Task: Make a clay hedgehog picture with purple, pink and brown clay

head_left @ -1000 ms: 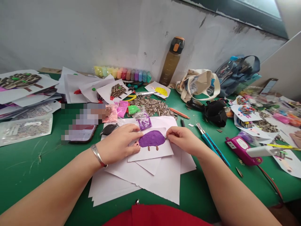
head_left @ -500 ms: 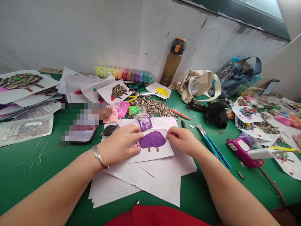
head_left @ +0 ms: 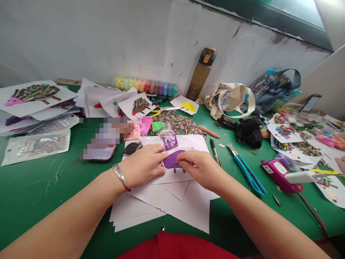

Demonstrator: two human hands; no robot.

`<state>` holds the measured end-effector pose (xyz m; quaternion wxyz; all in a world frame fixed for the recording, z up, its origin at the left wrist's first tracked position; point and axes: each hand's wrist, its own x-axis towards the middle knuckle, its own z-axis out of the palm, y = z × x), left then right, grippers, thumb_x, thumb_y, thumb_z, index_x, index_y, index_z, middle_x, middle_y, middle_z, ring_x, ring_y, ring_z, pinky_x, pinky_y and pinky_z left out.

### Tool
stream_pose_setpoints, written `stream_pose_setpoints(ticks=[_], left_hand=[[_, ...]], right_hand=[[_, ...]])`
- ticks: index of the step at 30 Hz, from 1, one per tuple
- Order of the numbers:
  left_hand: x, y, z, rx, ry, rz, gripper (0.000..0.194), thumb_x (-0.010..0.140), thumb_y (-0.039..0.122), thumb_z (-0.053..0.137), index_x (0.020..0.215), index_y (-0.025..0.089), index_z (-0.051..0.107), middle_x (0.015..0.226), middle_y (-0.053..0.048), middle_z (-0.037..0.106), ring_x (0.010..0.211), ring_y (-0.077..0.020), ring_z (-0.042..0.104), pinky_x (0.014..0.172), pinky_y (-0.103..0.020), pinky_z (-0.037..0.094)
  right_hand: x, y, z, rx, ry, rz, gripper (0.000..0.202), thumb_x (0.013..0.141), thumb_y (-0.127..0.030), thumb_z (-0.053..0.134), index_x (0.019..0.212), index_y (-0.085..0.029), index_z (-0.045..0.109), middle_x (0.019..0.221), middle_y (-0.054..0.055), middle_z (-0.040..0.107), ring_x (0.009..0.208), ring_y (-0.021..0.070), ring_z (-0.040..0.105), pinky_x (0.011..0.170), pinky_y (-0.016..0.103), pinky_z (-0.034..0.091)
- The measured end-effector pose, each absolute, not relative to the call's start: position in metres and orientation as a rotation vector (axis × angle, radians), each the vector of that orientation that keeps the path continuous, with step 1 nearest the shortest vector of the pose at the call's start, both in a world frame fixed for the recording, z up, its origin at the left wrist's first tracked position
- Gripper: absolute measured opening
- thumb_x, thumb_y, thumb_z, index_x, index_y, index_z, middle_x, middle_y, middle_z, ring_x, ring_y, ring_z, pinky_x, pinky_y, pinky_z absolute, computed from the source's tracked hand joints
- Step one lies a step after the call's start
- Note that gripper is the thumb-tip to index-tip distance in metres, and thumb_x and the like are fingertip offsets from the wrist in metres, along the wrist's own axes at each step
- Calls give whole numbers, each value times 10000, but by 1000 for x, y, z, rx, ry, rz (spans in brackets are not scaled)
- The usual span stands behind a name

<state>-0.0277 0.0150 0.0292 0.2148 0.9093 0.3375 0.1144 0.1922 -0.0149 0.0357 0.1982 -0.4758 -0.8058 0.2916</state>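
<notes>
My left hand lies with fingers apart on the left part of a small white card, holding it down beside a spotted pink clay head. On the card is a flat oval of purple clay with short brown legs under it. My right hand is over the oval's right part, thumb and forefinger pinched on what looks like a sunflower seed, mostly hidden by the fingers. Under the card lie larger white sheets. A bag of purple clay sits just behind the card.
Behind the sheets spreads a pile of sunflower seeds. A blue utility knife, a pen and a magenta device lie to the right. At left are a phone and stacked seed pictures. A bottle stands at the wall.
My right hand has moved left from the purple oval's right edge to over its middle and right part. My left hand stays on the card. The whole view has shifted slightly.
</notes>
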Motion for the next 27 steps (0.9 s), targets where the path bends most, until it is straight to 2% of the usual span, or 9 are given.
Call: stream_pose_setpoints(ticks=[5, 15, 22, 27], left_hand=[[-27, 15, 32, 2509, 939, 239, 131, 848, 228, 578, 957, 197, 644, 990, -56, 559, 936, -225, 520, 820, -336, 441], [-27, 15, 29, 2481, 943, 242, 116, 857, 214, 573, 945, 185, 643, 966, -62, 548, 910, -220, 512, 822, -328, 443], [-29, 16, 26, 2448, 949, 271, 145, 853, 214, 573, 975, 192, 650, 979, -60, 544, 920, -222, 511, 834, -334, 445], [-29, 15, 26, 2436, 963, 257, 129, 842, 211, 584, 952, 191, 648, 983, -58, 540, 919, -223, 510, 821, -333, 446]], right_hand=[[178, -13, 27, -1249, -2400, 603, 184, 904, -116, 528, 856, -196, 687, 864, 34, 650, 872, 180, 552, 794, 307, 395], [164, -12, 5, -1304, -2482, 432, 148, 916, -158, 542, 862, -187, 676, 892, 53, 645, 893, 207, 517, 776, 338, 327], [166, -13, 5, -1312, -2403, 535, 158, 942, -193, 523, 868, -202, 662, 900, 41, 633, 872, 193, 511, 771, 326, 324], [165, -12, 4, -1310, -2444, 464, 166, 938, -179, 516, 852, -200, 657, 868, 40, 634, 865, 195, 510, 769, 336, 307]])
